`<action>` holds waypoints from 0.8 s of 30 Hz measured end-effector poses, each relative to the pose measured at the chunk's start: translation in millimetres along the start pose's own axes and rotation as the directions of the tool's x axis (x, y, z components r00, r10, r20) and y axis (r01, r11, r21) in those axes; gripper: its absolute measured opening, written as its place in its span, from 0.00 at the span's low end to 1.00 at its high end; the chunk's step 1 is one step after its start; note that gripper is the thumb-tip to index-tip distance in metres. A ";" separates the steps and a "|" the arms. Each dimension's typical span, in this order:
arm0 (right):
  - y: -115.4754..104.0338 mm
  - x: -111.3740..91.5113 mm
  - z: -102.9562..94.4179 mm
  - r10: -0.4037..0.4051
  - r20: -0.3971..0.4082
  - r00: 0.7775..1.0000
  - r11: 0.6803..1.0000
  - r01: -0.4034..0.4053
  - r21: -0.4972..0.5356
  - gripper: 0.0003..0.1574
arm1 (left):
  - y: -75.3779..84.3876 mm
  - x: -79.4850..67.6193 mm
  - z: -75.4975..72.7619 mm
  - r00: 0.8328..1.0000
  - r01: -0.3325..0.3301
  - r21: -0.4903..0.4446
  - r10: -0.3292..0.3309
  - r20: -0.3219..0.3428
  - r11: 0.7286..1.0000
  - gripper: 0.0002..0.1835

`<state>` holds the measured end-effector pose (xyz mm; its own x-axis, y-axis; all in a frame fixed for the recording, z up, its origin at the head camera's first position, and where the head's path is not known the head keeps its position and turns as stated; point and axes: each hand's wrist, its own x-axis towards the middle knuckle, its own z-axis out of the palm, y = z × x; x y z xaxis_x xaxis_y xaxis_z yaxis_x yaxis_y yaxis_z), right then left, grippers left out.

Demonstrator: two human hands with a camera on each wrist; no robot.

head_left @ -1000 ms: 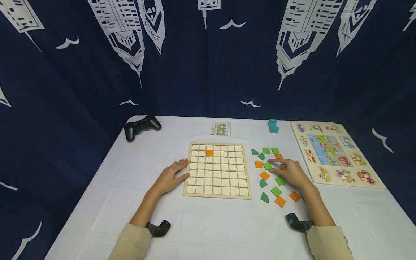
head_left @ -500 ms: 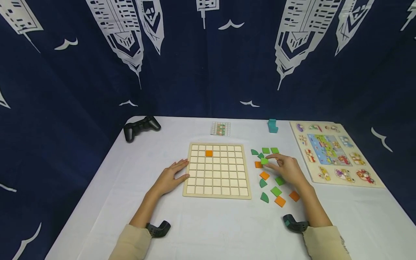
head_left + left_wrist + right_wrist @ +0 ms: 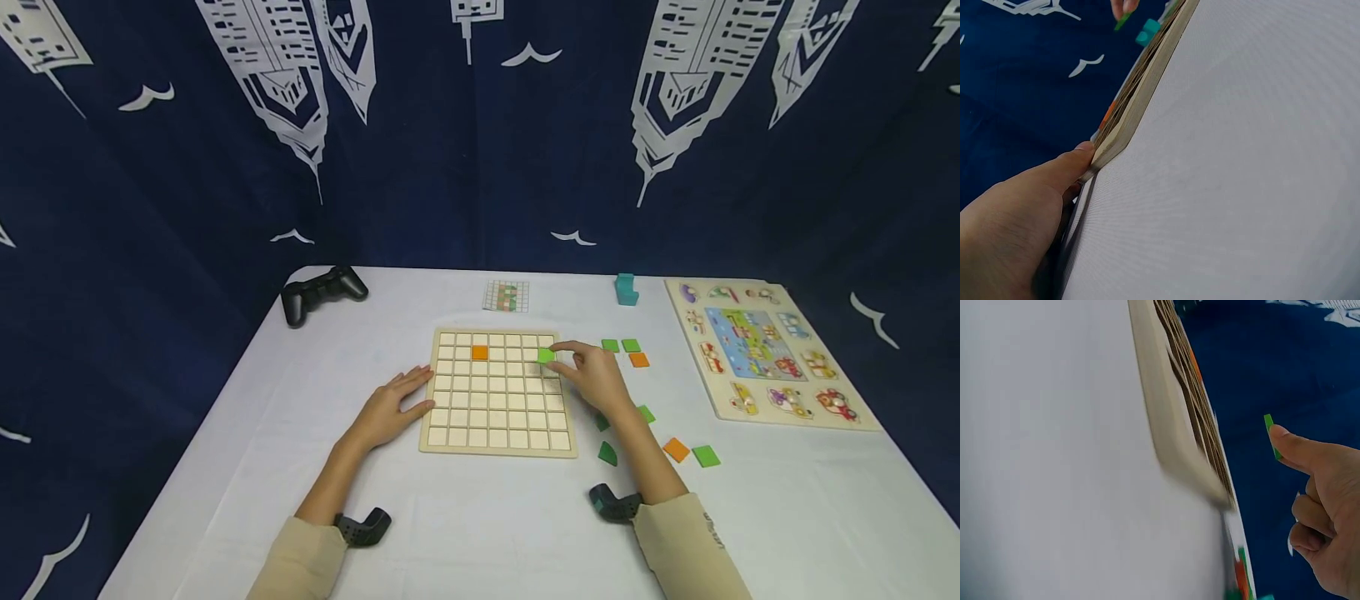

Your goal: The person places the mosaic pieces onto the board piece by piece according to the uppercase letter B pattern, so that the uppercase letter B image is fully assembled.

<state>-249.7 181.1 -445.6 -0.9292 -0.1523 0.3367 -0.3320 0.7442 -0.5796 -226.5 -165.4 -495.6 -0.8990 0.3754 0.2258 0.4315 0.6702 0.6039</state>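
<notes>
A wooden grid board [image 3: 498, 401] lies on the white table, with an orange square tile [image 3: 480, 352] in one of its upper cells. My left hand [image 3: 386, 412] rests with extended fingers against the board's left edge; in the left wrist view its thumb [image 3: 1075, 164] touches the rim. Over the upper right cells, my right hand [image 3: 596, 375] pinches a green square tile [image 3: 545, 356] between thumb and index finger. The right wrist view shows this green tile [image 3: 1269, 428] held edge-on, raised above the board, with the other fingers curled in.
Loose orange tiles [image 3: 677, 450], green squares [image 3: 705, 456] and dark green quarter-round pieces [image 3: 608, 453] lie right of the board, partly hidden by the right forearm. Behind are a pattern card [image 3: 506, 296], a game controller [image 3: 324, 293] and a teal block [image 3: 626, 289]. A picture puzzle [image 3: 723, 408] lies far right.
My right hand has picked up the green square tile from among the loose pieces and carried it left over the board. The left hand has stayed at the board's edge.
</notes>
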 end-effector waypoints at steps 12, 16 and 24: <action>-44.2 17.2 57.2 -0.053 0.113 0.992 0.998 0.050 0.027 0.21 | 0.6 -0.3 -0.6 1.000 0.006 0.000 -0.006 0.001 1.000 0.30; -50.2 21.4 67.2 -0.051 0.129 0.990 0.999 0.050 0.010 0.21 | 0.5 -0.5 -0.5 1.000 0.010 -0.006 -0.010 0.004 1.000 0.30; -50.4 25.8 77.1 -0.049 0.162 0.986 0.999 0.051 -0.005 0.19 | 0.6 -1.0 -0.2 1.000 0.011 -0.014 -0.011 0.001 1.000 0.30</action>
<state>-269.4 89.5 -465.0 -0.9257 -0.2918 0.2405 -0.3779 0.7390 -0.5578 -225.4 -165.5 -495.3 -0.9037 0.3683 0.2185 0.4204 0.6656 0.6167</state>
